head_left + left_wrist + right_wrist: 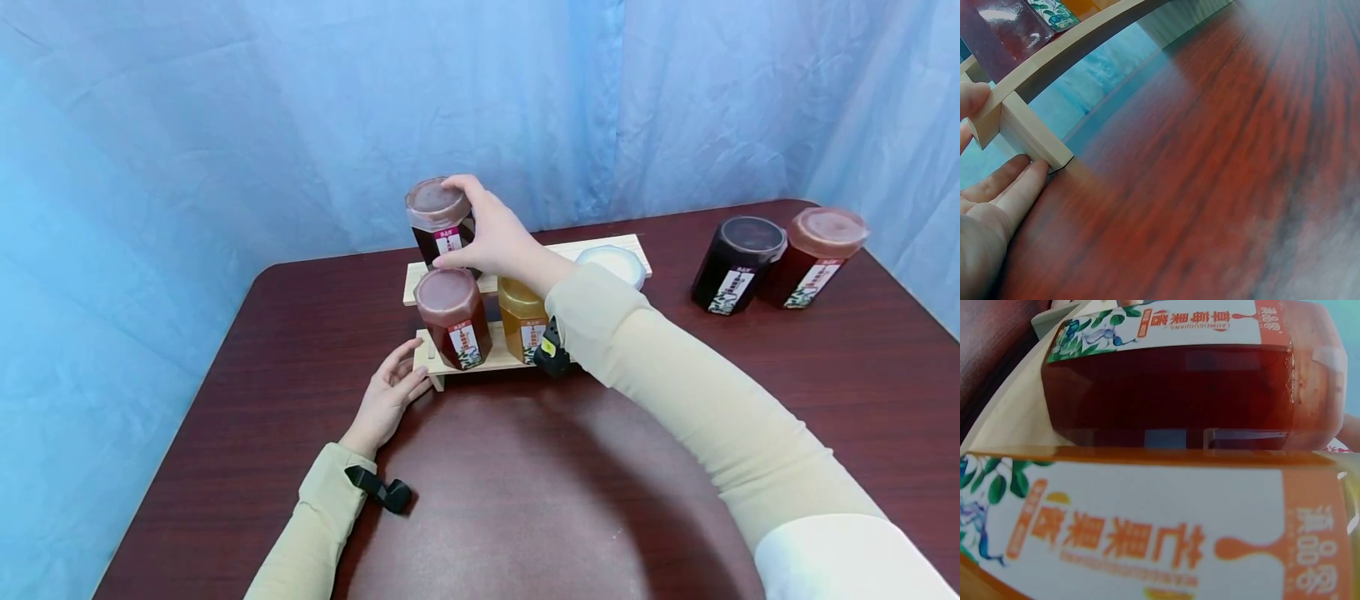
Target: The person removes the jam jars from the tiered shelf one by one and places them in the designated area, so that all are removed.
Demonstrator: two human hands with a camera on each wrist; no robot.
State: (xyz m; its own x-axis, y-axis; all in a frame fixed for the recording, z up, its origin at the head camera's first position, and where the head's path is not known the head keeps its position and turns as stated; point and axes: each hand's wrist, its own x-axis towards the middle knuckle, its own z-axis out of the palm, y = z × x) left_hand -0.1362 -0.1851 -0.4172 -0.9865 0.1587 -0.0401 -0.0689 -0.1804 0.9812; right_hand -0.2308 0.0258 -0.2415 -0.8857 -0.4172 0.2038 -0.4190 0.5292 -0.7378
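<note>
My right hand (498, 233) grips a dark jam jar (426, 218) with a pink-topped label, thumb and fingers around its side and lid. This jar is over the left end of the upper tier of a wooden rack (570, 250); whether it touches the wood is hidden. On the lower tier stand a red strawberry jam jar (452, 312) and a yellow mango jam jar (522, 312). Both fill the right wrist view, strawberry (1166, 394) behind mango (1116, 519). My left hand (382, 404) holds the rack's left end, its fingers against the wooden leg (1032, 134).
Right of the rack, a dark jar (731, 267) and a red jar (817, 250) stand side by side on the dark wooden table (480, 500). A white-lidded jar (615, 262) is partly hidden behind my right sleeve. Blue curtains (375, 108) hang behind the table.
</note>
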